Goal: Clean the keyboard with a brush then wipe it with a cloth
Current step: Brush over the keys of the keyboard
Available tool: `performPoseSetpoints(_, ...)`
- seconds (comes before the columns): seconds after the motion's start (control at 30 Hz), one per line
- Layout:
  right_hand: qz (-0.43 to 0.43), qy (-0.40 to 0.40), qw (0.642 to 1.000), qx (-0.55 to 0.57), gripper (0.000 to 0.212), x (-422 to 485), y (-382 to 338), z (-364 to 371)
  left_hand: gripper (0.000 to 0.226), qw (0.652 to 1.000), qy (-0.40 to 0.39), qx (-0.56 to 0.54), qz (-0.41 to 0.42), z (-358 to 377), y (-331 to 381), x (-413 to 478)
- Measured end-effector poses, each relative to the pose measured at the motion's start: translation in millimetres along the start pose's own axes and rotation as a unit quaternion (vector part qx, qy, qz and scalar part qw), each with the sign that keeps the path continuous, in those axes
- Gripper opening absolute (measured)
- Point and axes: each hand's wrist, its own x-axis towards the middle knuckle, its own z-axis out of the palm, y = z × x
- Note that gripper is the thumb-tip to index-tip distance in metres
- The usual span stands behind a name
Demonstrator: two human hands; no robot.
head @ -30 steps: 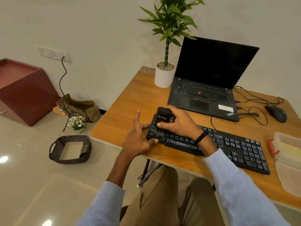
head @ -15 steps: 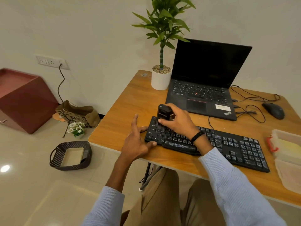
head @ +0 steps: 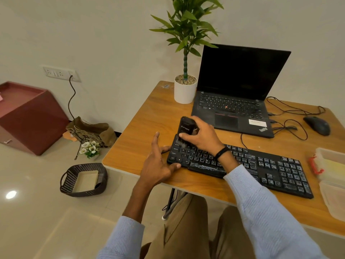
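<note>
Wooden desk [head: 149,118], black keyboard [head: 270,165], white wall [head: 93,34].

Wooden table [head: 147,118] is carrying six items. Black keyboard [head: 270,171] is lying slantwise along the near edge. Open laptop [head: 233,109] is sitting behind it, toward the far edge. White plant pot [head: 184,93] is standing at the far left corner, just beside the laptop. Mouse [head: 317,125] and loose cables [head: 291,126] are lying far right. Clear plastic containers [head: 332,165] are sitting at the right edge.
</note>
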Motion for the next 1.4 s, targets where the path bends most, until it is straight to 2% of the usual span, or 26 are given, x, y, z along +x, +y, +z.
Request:
performPoseSetpoints(0.1, -0.002, 0.060, 0.998, 0.000, 0.055, 12, 2, 0, 0.133, 1.000, -0.002, -0.001, -0.001, 0, 0, 0)
performPoseSetpoints(0.23, -0.020, -0.005, 1.000, -0.008, 0.054, 18, -3, 3, 0.133, 1.000, -0.002, -0.001, 0.001, 0, 0, 0)
performPoseSetpoints(0.37, -0.003, 0.045, 0.999, -0.021, 0.051, 23, -1, -2, 0.133, 1.000, -0.002, -0.001, 0.006, 0, 1, -1)
performPoseSetpoints(0.5, -0.005, -0.004, 1.000, -0.007, 0.054, 21, 3, 2, 0.133, 1.000, 0.002, 0.000, 0.004, -1, 0, -2)
performPoseSetpoints(0.63, 0.006, 0.046, 0.999, -0.009, 0.058, 23, 6, 0, 0.133, 1.000, 0.000, 0.002, 0.003, 0, 0, 0)
performPoseSetpoints(0.73, -0.002, 0.009, 1.000, -0.004, 0.058, 20, 4, 2, 0.132, 1.000, 0.003, 0.004, 0.002, 0, 0, -1)
performPoseSetpoints(0.87, -0.004, 0.050, 0.998, -0.025, 0.058, 18, 6, 1, 0.132, 1.000, 0.000, 0.000, 0.001, 1, -1, 0)
performPoseSetpoints(1.0, -0.005, 0.016, 1.000, -0.015, 0.058, 16, 1, 1, 0.132, 1.000, -0.002, 0.000, 0.001, 0, -1, 1)
performPoseSetpoints(1.1, -0.004, 0.064, 0.997, -0.035, 0.057, 14, 3, 1, 0.132, 1.000, -0.003, 0.003, 0.003, 0, -1, 1)
performPoseSetpoints(1.17, -0.010, 0.049, 0.998, -0.035, 0.054, 10, 1, 0, 0.131, 1.000, 0.000, 0.003, 0.003, 0, -1, 0)
performPoseSetpoints(1.33, -0.038, -0.054, 0.998, -0.022, 0.051, -15, -7, 2, 0.131, 1.000, -0.005, -0.004, 0.005, 0, -2, 1)
performPoseSetpoints(1.4, -0.031, -0.051, 0.998, -0.014, 0.050, -19, -4, 0, 0.130, 1.000, -0.004, -0.004, 0.005, 0, -2, 1)
